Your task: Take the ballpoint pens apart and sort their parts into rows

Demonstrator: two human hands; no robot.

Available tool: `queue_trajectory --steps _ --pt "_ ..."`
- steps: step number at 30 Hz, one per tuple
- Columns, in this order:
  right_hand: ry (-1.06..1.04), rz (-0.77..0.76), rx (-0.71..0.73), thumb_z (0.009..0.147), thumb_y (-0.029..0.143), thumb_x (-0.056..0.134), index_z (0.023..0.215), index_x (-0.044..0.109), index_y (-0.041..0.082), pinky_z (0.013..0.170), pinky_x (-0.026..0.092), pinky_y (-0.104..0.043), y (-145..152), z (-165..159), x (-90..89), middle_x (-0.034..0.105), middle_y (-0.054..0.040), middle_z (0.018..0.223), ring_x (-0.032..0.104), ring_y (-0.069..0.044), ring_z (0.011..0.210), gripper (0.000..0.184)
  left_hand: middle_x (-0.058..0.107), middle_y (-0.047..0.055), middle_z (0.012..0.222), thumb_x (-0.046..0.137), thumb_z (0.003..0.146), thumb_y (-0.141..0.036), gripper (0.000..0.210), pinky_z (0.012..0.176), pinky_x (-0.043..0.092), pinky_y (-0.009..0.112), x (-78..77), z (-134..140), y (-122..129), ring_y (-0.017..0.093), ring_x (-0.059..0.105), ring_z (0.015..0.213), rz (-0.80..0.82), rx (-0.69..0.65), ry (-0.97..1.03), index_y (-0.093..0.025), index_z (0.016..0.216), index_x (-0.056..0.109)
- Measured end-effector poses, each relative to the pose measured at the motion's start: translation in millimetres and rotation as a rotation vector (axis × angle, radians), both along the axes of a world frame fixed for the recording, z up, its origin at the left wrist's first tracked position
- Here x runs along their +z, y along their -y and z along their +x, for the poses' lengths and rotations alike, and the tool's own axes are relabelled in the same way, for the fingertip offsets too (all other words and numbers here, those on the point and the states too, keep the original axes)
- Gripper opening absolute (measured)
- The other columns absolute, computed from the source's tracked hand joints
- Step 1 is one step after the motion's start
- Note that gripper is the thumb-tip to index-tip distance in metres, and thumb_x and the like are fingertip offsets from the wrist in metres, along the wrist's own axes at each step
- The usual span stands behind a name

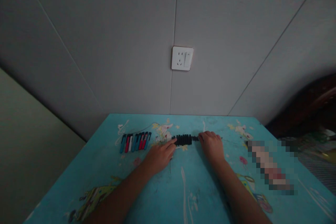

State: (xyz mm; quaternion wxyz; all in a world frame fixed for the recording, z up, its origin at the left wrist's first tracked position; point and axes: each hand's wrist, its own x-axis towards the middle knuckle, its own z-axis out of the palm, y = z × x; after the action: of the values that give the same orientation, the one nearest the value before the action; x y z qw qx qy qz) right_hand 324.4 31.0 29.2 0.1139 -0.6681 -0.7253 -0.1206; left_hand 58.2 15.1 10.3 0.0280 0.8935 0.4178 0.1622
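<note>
A row of short black pieces point(183, 140), perhaps pen caps, lies side by side in the middle of the table, near the back. My left hand point(162, 154) rests at its left end, fingers stretched out, the tips touching the row. To the right, a smaller dark piece point(195, 138) reaches from the row to my right hand point(212, 146). That hand is closed, its fingers curled down by the tabletop; what they hold is hidden. Left of both hands is a line of pens point(135, 142) in teal, red and white, set next to each other.
The table has a light blue patterned cover point(189, 182) and stands against a grey panelled wall point(131, 42). A white socket plate point(182, 58) is on that wall. A blurred-out long item point(270, 166) lies at the right side. Dark furniture point(309, 105) stands beyond the right edge.
</note>
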Motion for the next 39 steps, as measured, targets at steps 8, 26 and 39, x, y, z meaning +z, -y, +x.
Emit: queue_trajectory --steps 8,26,39 --pt "-0.007 -0.02 0.044 0.097 0.025 0.05 0.091 0.071 0.022 0.076 0.029 -0.035 0 -6 -2.6 0.068 -0.0091 0.089 0.055 -0.024 0.09 0.022 0.057 0.008 0.138 0.045 0.097 -0.017 0.036 0.086 0.055 0.036 -5.5 0 -4 0.022 0.067 0.105 0.004 -0.036 0.049 -0.023 0.132 0.05" --pt "-0.078 -0.04 0.01 0.098 0.027 0.048 0.096 0.071 0.022 0.079 0.032 -0.034 6 -16 -2.6 0.069 -0.0087 0.092 0.058 -0.023 0.093 0.024 0.055 0.005 0.14 0.041 0.099 -0.021 0.038 0.098 0.053 0.037 -7.0 -5 -6 0.021 0.063 0.115 -0.037 -0.062 0.119 -0.024 0.137 0.048" --pt "-0.097 -0.103 -0.018 0.096 0.033 0.051 0.101 0.072 0.022 0.087 0.035 -0.036 12 -21 1.2 0.069 -0.0088 0.099 0.057 -0.025 0.099 0.024 0.054 0.002 0.142 0.037 0.101 -0.03 0.031 0.1 0.051 0.039 -16.0 -9 -11 0.022 0.065 0.111 -0.037 -0.075 0.1 -0.025 0.126 0.055"
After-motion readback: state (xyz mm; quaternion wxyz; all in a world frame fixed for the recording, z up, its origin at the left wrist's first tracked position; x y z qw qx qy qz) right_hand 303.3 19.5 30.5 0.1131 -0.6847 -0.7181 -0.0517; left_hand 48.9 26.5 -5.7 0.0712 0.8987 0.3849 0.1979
